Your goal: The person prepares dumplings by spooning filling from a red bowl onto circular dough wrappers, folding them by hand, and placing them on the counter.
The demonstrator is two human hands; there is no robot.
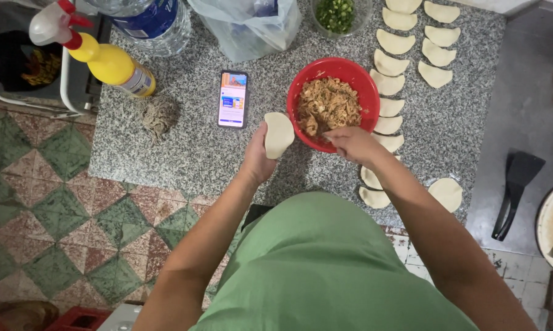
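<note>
- One dough round [279, 135] is lying in the left hand [259, 160], cupped in the palm with the fingers curled loosely behind it, just at nine o'clock of the red bowl [301, 92].
- The right hand [353, 144] is reaching into that bowl at its five o'clock edge, fingers pinched together over the filling; whether it is gripping a utensil or filling I cannot tell.
- One red bowl is sitting mid-counter, holding a heap of shredded brown filling [328, 103].
- About fourteen folded dumplings [394, 43] are lining up in two columns on the grey stone counter [190, 153], running from twelve o'clock down to five o'clock of the bowl.
- One more flat dough round [446, 194] is lying at four o'clock, near the counter's edge.
- One clear bowl [357, 18] at twelve o'clock is holding chopped green onion [335, 13].
- One phone [233, 98] is lying screen-up at nine o'clock.
- One yellow spray bottle [104, 60] is lying on its side at ten o'clock, with one scrubbing pad [158, 114] just below it.
- One large water bottle [150, 21] and one plastic bag [252, 27] are standing at eleven o'clock.
- One black spatula [517, 190] is resting at three o'clock, beside one pale pan [552, 224].
</note>
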